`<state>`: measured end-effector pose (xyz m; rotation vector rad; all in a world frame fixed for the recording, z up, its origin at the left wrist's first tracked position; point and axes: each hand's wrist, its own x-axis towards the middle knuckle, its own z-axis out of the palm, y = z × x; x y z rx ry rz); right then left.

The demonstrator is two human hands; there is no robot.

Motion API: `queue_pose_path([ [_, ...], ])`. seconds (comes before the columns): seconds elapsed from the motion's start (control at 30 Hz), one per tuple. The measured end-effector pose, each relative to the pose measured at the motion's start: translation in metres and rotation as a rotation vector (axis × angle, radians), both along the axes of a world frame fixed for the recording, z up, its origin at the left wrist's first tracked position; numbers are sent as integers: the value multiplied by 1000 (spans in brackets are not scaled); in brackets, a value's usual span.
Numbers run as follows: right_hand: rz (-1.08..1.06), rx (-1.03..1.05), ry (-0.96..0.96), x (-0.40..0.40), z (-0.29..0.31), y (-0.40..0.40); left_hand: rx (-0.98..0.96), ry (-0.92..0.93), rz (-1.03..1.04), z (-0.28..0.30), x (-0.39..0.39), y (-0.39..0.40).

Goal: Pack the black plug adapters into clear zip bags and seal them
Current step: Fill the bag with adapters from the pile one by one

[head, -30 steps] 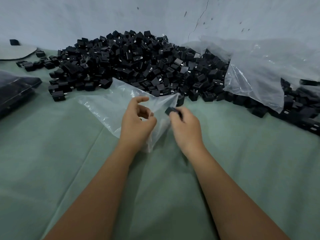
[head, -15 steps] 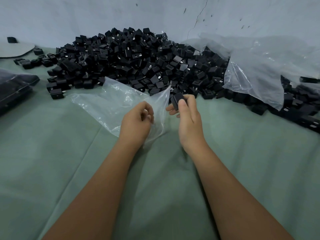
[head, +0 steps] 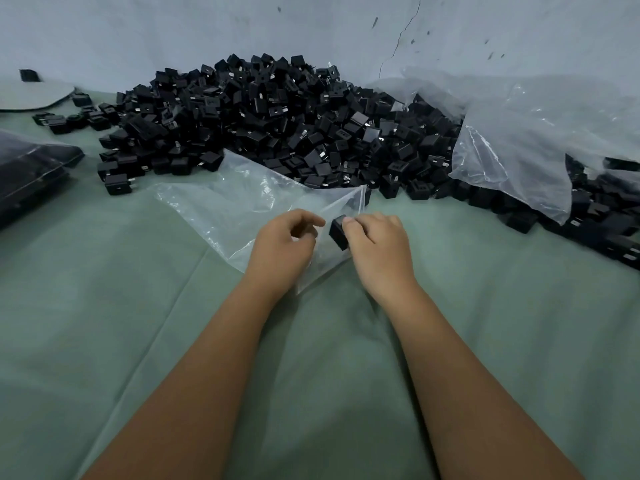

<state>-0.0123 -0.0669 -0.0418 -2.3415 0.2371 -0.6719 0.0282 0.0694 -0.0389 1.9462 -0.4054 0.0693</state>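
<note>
Right hand (head: 377, 247) is pinching one black adapter (head: 338, 232) in curled fingers right at the mouth of the clear zip bag (head: 242, 209), which is lying on the green bench (head: 104, 306) just in front of the big pile (head: 277, 126). Left hand (head: 282, 249) is gripping the bag's edge, fingers curled. Looks like the floppy mouth could be collapsing shut, so the adapter might be snagging the film and dropping outside.

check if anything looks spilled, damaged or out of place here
A few plug adapters lie strayed at far left, apart from the main pile. The wall behind has a thin crack. Otherwise normal: left hand grips the zip bag, right hand holds an adapter.
</note>
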Motion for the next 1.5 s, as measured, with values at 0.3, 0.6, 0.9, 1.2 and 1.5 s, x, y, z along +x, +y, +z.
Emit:
queue_pose_path([
  [0.3, -85, -35, 135, 4, -5, -3, -272, 20, -34, 0, 4, 4],
  [0.6, 12, 31, 74, -4, 3, 1, 11, -92, 56, -6, 8, 2],
  [0.9, 50, -106, 101, 1, -3, -5, 36, -103, -112, -5, 10, 5],
  [1.2, 307, -278, -24, -7, 0, 2, -360, 210, -267, 8, 8, 9],
  [1.5, 511, -355, 78, -9, 7, 1, 20, 4, -379, 3, 1, 12],
])
